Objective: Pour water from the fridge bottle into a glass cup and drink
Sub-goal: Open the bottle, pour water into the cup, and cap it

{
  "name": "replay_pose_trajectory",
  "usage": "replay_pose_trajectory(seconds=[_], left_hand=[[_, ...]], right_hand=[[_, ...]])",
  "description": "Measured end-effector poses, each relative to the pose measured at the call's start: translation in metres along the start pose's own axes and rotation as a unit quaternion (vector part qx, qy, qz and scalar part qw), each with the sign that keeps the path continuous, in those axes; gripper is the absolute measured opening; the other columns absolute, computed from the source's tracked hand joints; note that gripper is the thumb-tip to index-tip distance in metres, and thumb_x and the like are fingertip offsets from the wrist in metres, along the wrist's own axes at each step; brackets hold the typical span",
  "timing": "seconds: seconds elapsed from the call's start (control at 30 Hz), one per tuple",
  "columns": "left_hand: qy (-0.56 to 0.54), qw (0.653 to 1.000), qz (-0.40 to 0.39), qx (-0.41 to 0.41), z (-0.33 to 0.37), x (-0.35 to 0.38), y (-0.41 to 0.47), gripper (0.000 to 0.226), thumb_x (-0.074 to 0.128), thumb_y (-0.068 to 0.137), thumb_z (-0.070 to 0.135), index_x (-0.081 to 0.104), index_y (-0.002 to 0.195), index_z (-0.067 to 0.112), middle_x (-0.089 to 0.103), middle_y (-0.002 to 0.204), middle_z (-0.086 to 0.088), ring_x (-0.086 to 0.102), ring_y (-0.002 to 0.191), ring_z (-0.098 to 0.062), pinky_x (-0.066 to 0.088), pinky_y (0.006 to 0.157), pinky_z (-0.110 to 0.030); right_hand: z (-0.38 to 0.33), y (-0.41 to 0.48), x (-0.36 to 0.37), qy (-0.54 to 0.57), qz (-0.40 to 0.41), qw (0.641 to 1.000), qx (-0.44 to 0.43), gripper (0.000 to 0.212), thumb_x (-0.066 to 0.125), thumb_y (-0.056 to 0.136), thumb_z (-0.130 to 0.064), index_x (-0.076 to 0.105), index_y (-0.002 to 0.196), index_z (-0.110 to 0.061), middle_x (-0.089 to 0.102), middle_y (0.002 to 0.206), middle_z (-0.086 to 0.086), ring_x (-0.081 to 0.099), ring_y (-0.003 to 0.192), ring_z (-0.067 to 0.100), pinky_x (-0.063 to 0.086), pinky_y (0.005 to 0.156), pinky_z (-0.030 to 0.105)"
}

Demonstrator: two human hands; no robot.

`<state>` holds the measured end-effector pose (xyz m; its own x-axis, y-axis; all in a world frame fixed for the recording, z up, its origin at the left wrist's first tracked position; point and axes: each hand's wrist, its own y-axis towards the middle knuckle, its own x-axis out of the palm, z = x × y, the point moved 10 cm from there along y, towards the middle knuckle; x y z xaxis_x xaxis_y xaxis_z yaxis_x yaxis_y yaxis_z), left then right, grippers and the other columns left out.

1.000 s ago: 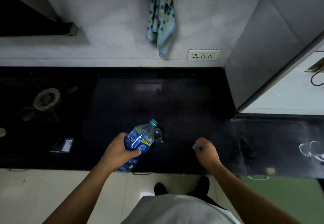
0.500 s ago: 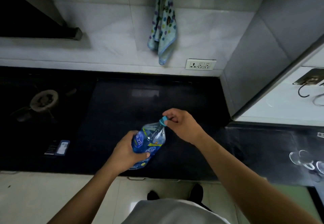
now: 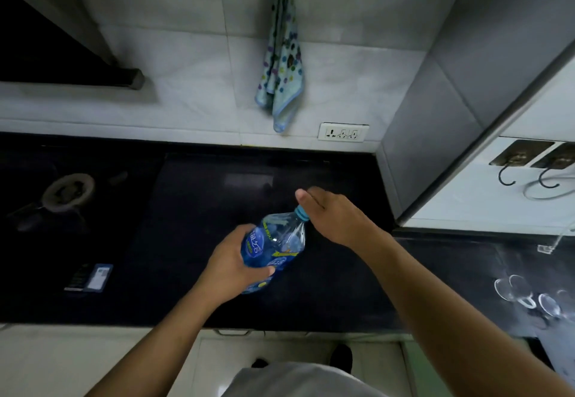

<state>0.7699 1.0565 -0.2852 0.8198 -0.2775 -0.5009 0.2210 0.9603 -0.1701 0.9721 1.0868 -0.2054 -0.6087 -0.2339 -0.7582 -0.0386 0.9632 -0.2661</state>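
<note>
A clear plastic bottle with a blue label stands on the black counter, leaning toward the right. My left hand is wrapped around its body. My right hand is closed over the light blue cap at the top of the neck. Several upturned glass cups rest on the counter at the far right, apart from both hands.
A gas burner sits on the counter at the left. A small dark card lies near the front edge. A dotted towel hangs on the tiled wall, with a wall socket beside it. A grey cabinet side rises at the right.
My right hand came up from the counter's front edge to the bottle's neck and closed on the cap. My left hand kept hold of the bottle. The camera tilted upward.
</note>
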Motion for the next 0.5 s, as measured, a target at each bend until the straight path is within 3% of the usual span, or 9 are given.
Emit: replay_pose_trajectory(seconds=[0.07,0.13,0.17,0.27,0.33,0.4,0.47,0.5], left_hand=[[-0.001,1.000,-0.002,-0.001,0.005,0.000,0.005,0.070,0.094,0.059,0.022,0.050,0.106,0.052,0.067,0.107,0.017,0.063,0.094,0.013,0.049,0.072,-0.004],[0.001,1.000,-0.008,-0.001,0.008,0.004,0.008,0.071,0.094,0.059,0.022,0.051,0.110,0.047,0.066,0.109,0.017,0.063,0.093,0.013,0.048,0.072,-0.003],[0.008,1.000,-0.006,0.003,0.011,0.005,0.008,0.072,0.093,0.059,0.022,0.052,0.114,0.043,0.064,0.110,0.017,0.063,0.093,0.013,0.046,0.072,-0.001],[0.027,0.999,0.015,0.033,0.021,0.006,0.010,0.075,0.092,0.059,0.022,0.054,0.123,0.029,0.061,0.112,0.013,0.062,0.098,0.003,0.047,0.079,-0.006],[0.031,0.998,0.012,0.044,0.025,0.005,0.012,0.076,0.092,0.059,0.023,0.054,0.124,0.029,0.061,0.113,0.012,0.062,0.100,-0.001,0.049,0.084,-0.013],[0.024,0.999,-0.013,0.038,0.024,0.006,0.015,0.076,0.092,0.058,0.026,0.053,0.122,0.035,0.063,0.114,0.014,0.064,0.100,0.000,0.051,0.084,-0.015],[0.016,0.999,-0.031,0.032,0.023,0.008,0.017,0.076,0.092,0.057,0.027,0.054,0.122,0.037,0.065,0.113,0.014,0.065,0.099,-0.001,0.054,0.086,-0.020],[0.025,0.999,-0.028,0.038,0.026,0.007,0.017,0.076,0.092,0.058,0.027,0.054,0.123,0.034,0.064,0.113,0.014,0.065,0.099,-0.001,0.053,0.086,-0.019]], right_hand=[[0.000,0.000,-0.001,0.050,-0.054,0.997,-0.024,0.026,0.051,0.099,-0.037,0.057,0.122,-0.026,0.061,0.095,-0.006,0.060,0.083,0.018,0.054,0.089,0.043],[0.003,0.001,-0.007,0.031,-0.055,0.997,-0.034,0.021,0.058,0.095,-0.023,0.062,0.115,-0.026,0.062,0.089,-0.009,0.063,0.079,0.016,0.058,0.086,0.045],[0.006,0.001,-0.010,0.015,-0.038,0.999,-0.020,0.013,0.060,0.094,-0.026,0.064,0.105,-0.021,0.065,0.085,-0.004,0.065,0.075,0.018,0.059,0.081,0.044],[0.024,-0.001,-0.017,-0.009,0.001,0.998,0.060,0.046,0.056,0.093,-0.053,0.059,0.080,-0.009,0.068,0.067,0.010,0.064,0.049,0.020,0.055,0.057,0.032],[0.025,-0.005,-0.012,0.067,-0.022,0.996,0.062,0.032,0.057,0.095,-0.047,0.060,0.098,-0.015,0.068,0.074,0.005,0.067,0.054,0.018,0.056,0.057,0.031],[0.016,-0.007,-0.009,0.135,-0.068,0.988,0.022,0.021,0.058,0.098,-0.028,0.057,0.118,-0.024,0.067,0.088,0.001,0.070,0.068,0.017,0.061,0.067,0.031],[0.011,-0.008,-0.014,0.124,-0.066,0.990,0.005,0.012,0.057,0.098,-0.023,0.063,0.109,-0.020,0.068,0.083,0.002,0.070,0.067,0.016,0.062,0.068,0.034],[0.014,-0.007,-0.015,0.105,-0.052,0.993,0.022,0.016,0.058,0.098,-0.031,0.064,0.099,-0.016,0.070,0.076,0.003,0.069,0.061,0.016,0.061,0.064,0.034]])
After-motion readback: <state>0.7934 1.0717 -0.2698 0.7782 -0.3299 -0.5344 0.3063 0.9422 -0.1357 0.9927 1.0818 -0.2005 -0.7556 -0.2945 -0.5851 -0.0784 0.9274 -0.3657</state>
